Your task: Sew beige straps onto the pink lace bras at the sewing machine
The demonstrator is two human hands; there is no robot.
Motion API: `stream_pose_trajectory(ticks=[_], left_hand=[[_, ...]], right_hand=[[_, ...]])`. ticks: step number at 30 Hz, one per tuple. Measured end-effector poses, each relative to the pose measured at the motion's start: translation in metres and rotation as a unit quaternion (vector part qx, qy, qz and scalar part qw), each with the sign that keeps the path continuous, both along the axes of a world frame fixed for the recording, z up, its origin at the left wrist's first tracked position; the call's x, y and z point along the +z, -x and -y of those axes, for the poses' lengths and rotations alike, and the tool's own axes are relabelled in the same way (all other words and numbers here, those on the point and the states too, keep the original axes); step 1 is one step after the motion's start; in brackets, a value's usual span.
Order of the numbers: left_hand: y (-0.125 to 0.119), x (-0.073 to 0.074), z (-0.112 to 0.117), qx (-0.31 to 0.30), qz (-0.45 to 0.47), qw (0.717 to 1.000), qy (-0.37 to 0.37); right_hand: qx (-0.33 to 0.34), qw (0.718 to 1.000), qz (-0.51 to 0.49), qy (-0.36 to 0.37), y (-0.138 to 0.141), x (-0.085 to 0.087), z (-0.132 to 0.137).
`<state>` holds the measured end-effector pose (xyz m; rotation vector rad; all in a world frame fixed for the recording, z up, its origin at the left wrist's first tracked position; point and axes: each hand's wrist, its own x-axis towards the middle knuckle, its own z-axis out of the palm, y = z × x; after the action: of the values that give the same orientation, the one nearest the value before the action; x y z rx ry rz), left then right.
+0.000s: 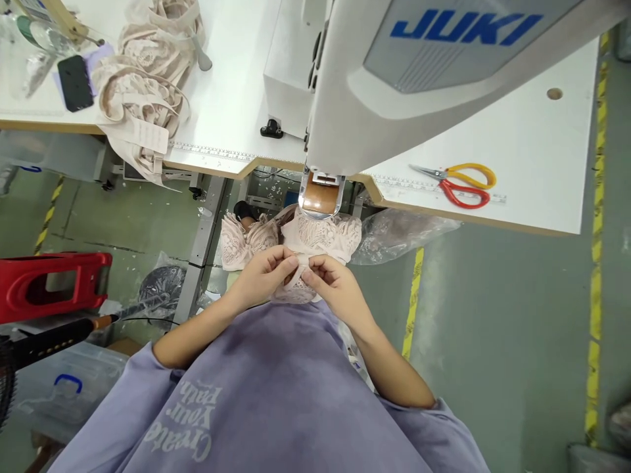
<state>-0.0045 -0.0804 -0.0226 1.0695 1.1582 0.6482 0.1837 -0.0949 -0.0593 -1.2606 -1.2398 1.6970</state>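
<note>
Workshop with a green floor, a white worktable (pixel 542 131) across the far side, a JUKI sewing machine (pixel 394 85) overhanging its near edge, and red-and-yellow scissors (pixel 461 184) lying to the right, well apart from both hands. Held a pale pink lace garment (pixel 325 240) just below the table's cut-out, close under the machine's brown-faced lower arm (pixel 320 197), with part of it draped away to the left. Pinched a small fold at its near edge with the left hand (pixel 263 272), thumb and forefinger closed tight on the lace, remaining fingers curled under. Met that with the right hand (pixel 335 282), fingertips likewise closed on the same edge and touching those of the left. Far left on the table, a heap of similar lace pieces (pixel 148 85) beside a dark phone (pixel 75 82); just right of the garment, a clear plastic bag (pixel 399 233). Judged the main risk to be a slipped fold: open, stretchy lace gripped only at the fingertips could well have crept or unrolled, leaving the edge uneven. Judged a second risk in the loose drape, free to snag on the lower arm or the table edge and tug the pinch apart.
</note>
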Motion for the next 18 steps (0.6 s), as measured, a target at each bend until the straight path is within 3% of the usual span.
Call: stream_pose_trajectory(ticks=[9, 18], left_hand=[[-0.0035, 0.0012, -0.0010, -0.004, -0.061, 0.998, -0.012], [-0.0095, -0.0020, -0.0025, 0.013, -0.086, 0.995, -0.045]], right_hand=[[0.014, 0.998, -0.031, 0.059, 0.0013, 0.0067, 0.0014], [0.002, 0.997, -0.052, 0.065, 0.0002, 0.0084, 0.0020]])
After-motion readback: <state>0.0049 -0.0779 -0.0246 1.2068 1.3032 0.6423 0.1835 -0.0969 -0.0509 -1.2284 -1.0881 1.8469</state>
